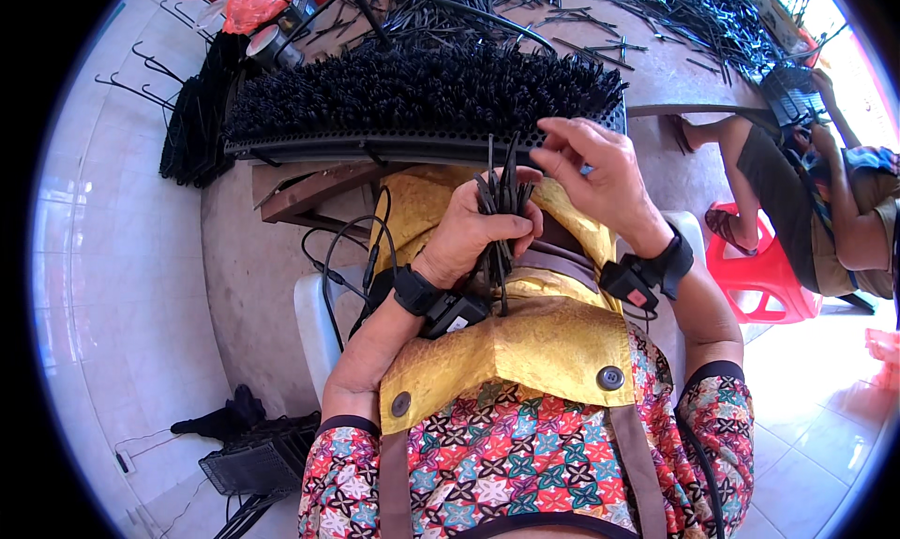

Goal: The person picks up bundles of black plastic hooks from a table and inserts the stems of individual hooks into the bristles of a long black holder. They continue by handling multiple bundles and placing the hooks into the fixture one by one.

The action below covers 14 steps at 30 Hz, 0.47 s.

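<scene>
My left hand [483,222] is closed round a bundle of thin black strips [506,197], held upright in front of my yellow apron [553,342]. Just to its right and slightly higher is my right hand [600,173], its fingers loosely bent and apart, with nothing visible in them. Those fingertips are near the front edge of a black perforated tray [427,148]. Packed densely into the tray, many similar black strips [422,94] stand on end. Something small and light blue shows among my right fingers, too little of it to name.
Loose black strips [675,14] lie heaped on the table [647,89] beyond the tray. A tin can [272,47] and a red plastic bag [258,5] are at the far left. Black cables [328,258] hang by my left arm. At right, another person sits on a red stool [764,276].
</scene>
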{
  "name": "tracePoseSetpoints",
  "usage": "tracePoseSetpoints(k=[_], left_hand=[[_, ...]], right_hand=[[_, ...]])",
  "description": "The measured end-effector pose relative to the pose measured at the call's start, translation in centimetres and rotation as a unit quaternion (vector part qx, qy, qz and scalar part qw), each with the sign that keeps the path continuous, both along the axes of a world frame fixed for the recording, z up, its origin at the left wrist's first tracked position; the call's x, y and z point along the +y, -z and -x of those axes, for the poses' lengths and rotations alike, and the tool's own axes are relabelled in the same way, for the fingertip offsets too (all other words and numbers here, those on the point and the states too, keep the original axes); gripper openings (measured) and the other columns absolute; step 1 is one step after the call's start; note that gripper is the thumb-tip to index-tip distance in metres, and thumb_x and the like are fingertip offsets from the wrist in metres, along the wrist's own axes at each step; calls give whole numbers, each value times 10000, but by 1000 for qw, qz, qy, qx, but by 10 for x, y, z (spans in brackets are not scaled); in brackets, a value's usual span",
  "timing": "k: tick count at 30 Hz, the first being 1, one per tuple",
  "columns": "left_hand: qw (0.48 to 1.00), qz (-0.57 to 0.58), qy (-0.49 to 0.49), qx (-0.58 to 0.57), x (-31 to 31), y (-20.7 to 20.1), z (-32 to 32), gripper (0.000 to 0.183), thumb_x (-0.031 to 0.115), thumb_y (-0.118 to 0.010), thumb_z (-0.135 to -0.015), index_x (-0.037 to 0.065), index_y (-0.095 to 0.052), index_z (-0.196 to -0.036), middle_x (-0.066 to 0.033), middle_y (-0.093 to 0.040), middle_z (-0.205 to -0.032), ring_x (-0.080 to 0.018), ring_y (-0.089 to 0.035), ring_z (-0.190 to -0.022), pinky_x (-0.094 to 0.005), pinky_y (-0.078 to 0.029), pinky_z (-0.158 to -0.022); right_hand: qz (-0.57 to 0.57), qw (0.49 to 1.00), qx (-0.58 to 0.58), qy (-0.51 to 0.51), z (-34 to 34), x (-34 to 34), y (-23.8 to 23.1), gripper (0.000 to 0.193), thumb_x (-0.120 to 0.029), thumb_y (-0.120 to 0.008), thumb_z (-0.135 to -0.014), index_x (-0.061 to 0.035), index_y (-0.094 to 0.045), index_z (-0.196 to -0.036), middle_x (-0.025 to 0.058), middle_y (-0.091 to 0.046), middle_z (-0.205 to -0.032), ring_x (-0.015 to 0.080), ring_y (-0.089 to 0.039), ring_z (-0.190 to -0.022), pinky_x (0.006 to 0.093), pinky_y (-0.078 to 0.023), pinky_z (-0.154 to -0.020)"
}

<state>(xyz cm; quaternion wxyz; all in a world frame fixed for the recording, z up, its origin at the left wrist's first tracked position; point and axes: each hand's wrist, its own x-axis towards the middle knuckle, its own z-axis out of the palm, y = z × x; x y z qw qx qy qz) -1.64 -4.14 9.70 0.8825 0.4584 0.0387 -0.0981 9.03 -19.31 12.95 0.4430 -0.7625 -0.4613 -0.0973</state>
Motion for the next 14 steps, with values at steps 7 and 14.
tracePoseSetpoints(k=[7, 14], left_hand=[[999, -35, 15, -23, -4, -4, -1, 318, 10, -654, -736, 17, -529, -1029, -73, -599, -762, -127, -562, -615, -225, -448, -549], [998, -49, 17, -19, -5, -7, -1, 494, 30, -656, -740, 14, -484, -1203, -79, -597, -767, -139, -565, -628, -242, -456, -581]], right_hand=[[-15, 955, 293, -36, 20, 7, 8, 296, -61, -690, -746, 50, -566, -990, 89, -633, -722, 105, -612, -639, 246, -484, -534], [-50, 890, 446, -83, 17, -13, 10, 287, 8, -610, -776, 27, -551, -1057, 104, -646, -889, 87, -599, -797, 231, -502, -687]])
